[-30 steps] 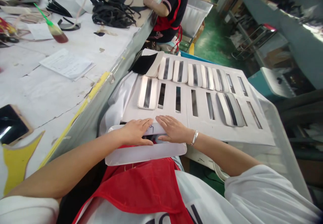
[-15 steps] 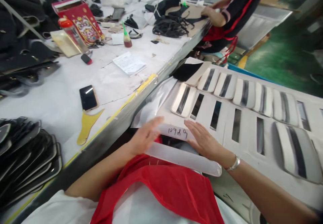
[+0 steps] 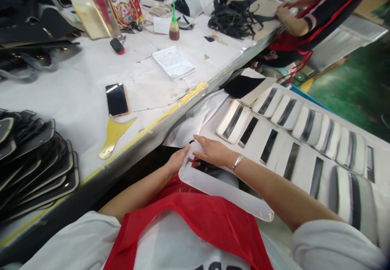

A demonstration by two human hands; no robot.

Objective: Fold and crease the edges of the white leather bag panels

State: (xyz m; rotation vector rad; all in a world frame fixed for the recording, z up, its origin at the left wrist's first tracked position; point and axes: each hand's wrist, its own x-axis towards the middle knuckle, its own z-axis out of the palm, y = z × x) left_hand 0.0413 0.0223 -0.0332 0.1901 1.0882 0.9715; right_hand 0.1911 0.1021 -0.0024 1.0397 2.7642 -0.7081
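A translucent white plastic frame (image 3: 225, 189) with rounded corners lies tilted across my lap, in front of the red apron (image 3: 213, 213). My left hand (image 3: 178, 160) is closed on its left edge, thumb on top. Close beside it, my right hand (image 3: 213, 151) bends its fingers and thumb over the frame's far left part; the fingertips' undersides are hidden. Dark and red patches show through the frame's opening. Just beyond my right forearm is a white slotted board (image 3: 240, 140) carrying several pale padded pieces (image 3: 234, 119), each with a dark stripe.
On the white table at left lie a phone (image 3: 117, 99), a yellow scraper-shaped piece (image 3: 114, 136), a paper pad (image 3: 173, 63) and a stack of black panels (image 3: 36, 164). A small green-tipped bottle (image 3: 174, 30) stands farther back. A co-worker's hands (image 3: 288, 14) work at the far end.
Both hands have come down and together onto the left end of the plastic frame. They were apart and open above it. The view has shifted left and down.
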